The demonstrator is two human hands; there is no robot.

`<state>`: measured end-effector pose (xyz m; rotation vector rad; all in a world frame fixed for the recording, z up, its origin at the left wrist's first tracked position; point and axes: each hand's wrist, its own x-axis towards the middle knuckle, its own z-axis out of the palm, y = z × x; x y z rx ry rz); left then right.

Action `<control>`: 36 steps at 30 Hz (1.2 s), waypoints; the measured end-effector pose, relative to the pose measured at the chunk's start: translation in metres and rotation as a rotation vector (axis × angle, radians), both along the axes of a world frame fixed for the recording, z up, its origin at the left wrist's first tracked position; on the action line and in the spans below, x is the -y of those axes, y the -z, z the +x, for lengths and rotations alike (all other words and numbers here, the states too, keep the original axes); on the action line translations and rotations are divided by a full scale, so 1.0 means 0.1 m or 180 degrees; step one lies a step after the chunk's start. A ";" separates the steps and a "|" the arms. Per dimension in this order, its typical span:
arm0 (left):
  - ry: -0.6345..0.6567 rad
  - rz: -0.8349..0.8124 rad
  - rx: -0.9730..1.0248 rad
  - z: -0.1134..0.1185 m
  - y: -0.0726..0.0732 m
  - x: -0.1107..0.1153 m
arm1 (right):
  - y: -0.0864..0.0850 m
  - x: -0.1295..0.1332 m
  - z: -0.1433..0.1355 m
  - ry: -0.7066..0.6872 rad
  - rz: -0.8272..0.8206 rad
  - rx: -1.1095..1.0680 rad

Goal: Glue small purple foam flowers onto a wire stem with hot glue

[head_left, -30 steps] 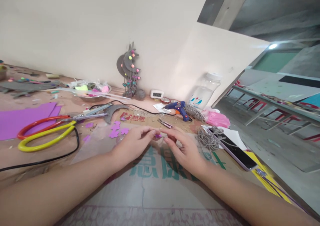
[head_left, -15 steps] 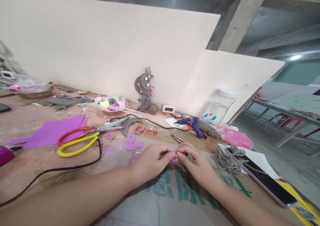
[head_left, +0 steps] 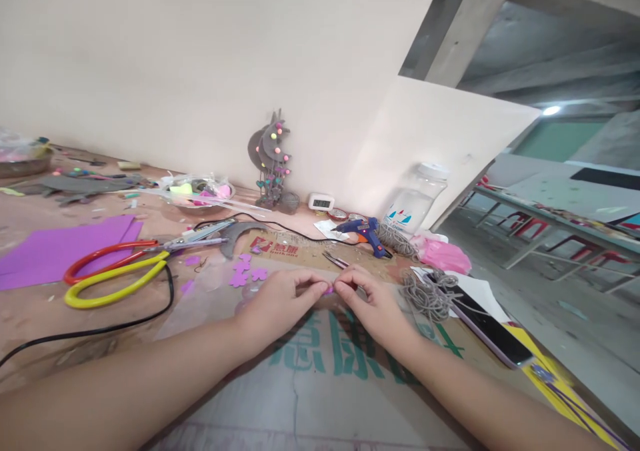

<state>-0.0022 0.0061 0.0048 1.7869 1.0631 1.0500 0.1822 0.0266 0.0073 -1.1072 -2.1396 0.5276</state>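
Both hands meet over a plastic-covered cardboard sheet (head_left: 250, 384). My left hand (head_left: 287, 301) is closed, thumb and forefinger pinched on a small purple piece (head_left: 329, 290). My right hand (head_left: 367, 298) pinches at the same piece from the other side, its fingertips almost touching the left ones. Most of the piece is hidden by the fingers. Left of my left hand lie purple flower-shaped cutouts (head_left: 240, 278). Tweezers (head_left: 336, 260) rest just beyond my right hand. Behind them is a blue glue gun (head_left: 367, 231).
Scissors with red and yellow handles (head_left: 120, 271) and purple sheets (head_left: 65, 248) lie left. Grey cord (head_left: 430, 298) and a phone (head_left: 490, 324) lie right. A decorated moon figure (head_left: 273, 161), timer (head_left: 321, 202) and clear bottle (head_left: 413, 201) stand behind. A black cable (head_left: 100, 331) crosses the left.
The view has turned to the right and slightly down, so the objects appear further left and a little higher. Both hands still pinch the purple piece.
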 end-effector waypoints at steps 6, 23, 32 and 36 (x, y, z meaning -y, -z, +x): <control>0.0041 -0.0123 0.0089 0.00 -0.01 0.01 | 0.00 -0.02 0.00 -0.0198 -0.0093 -0.0067; -0.0567 -0.0140 0.0327 -0.02 0.10 -0.09 | -0.03 0.02 -0.01 0.0060 -0.0043 -0.0221; -0.0296 -0.0185 -0.0019 -0.02 -0.01 -0.03 | -0.02 0.04 -0.01 -0.0097 0.0182 -0.0130; -0.0236 -0.0352 0.0008 -0.02 -0.02 -0.01 | -0.02 0.05 -0.02 -0.0167 0.0254 -0.0015</control>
